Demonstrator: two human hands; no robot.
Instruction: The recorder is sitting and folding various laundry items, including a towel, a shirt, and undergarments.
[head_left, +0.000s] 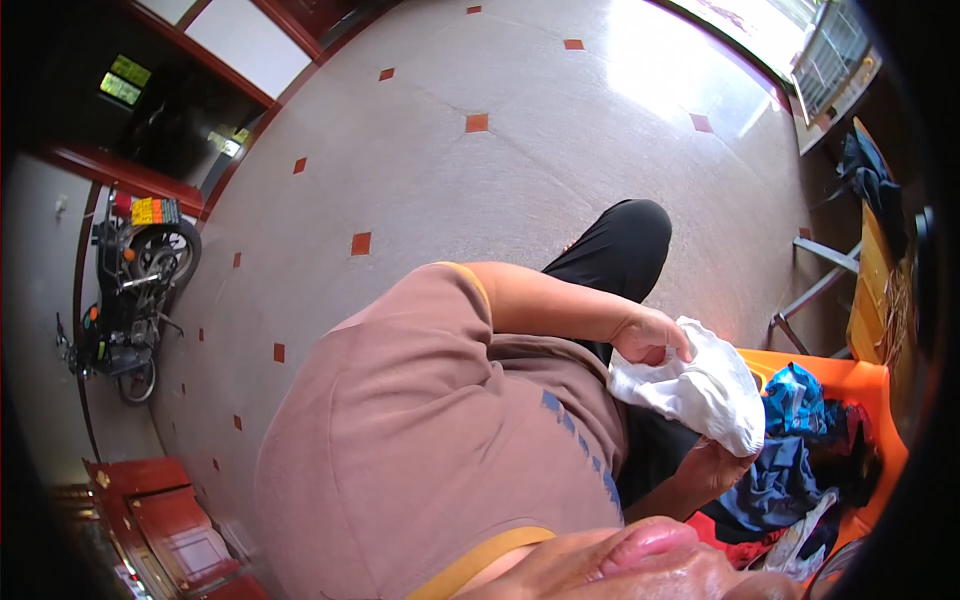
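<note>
A white cloth garment (701, 382), bunched and partly unfolded, hangs between my two hands above my lap. My left hand (651, 337) pinches its upper edge, fingers curled over the fabric. Lower down, my right hand (724, 465) grips the opposite end, and the cloth hides part of its fingers. Just beyond the right hand is an orange plastic container (889, 420) holding a heap of clothes. In the heap I see a bright blue patterned garment (795, 401), a dark blue garment (780, 480), red cloth (731, 536) and a whitish piece (802, 536).
My bent knee in black trousers (626, 240) rises beside the left arm. A wooden board (870, 285) on metal legs (817, 262) stands past the container, with dark cloth (874, 176) on it. A motorcycle (135, 292) is parked by the wall, across the tiled floor (420, 172).
</note>
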